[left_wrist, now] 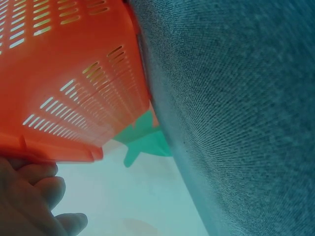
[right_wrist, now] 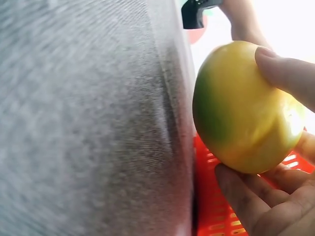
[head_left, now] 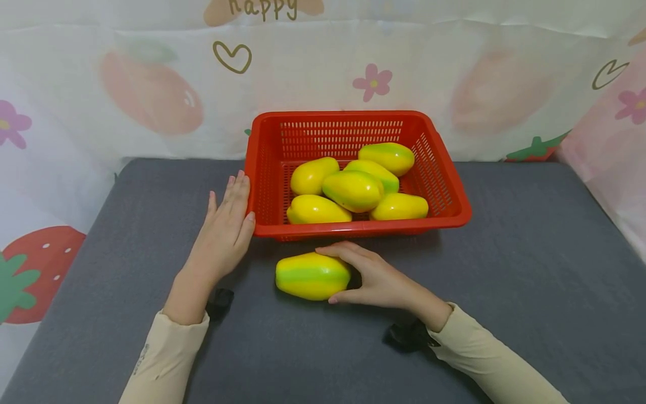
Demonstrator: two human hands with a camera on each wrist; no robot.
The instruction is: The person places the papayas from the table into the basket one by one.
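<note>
A yellow papaya [head_left: 308, 276] with a green stripe lies sideways in front of the red plastic basket [head_left: 353, 229]. My right hand [head_left: 378, 279] grips its right end, thumb on the near side and fingers on the far side. The right wrist view shows the papaya [right_wrist: 246, 108] between thumb and fingers. My left hand [head_left: 224, 227] rests along the basket's left rim with its fingers straight. In the left wrist view those fingers [left_wrist: 47, 189] touch the basket's rim from outside. Several more papayas [head_left: 353, 191] lie inside the basket, one on top of others.
The grey cloth-covered table [head_left: 530, 269] extends around the basket on both sides. Behind it hangs a pale curtain [head_left: 323, 67] printed with fruit, flowers and hearts. Black straps [head_left: 406, 336] show at both wrists.
</note>
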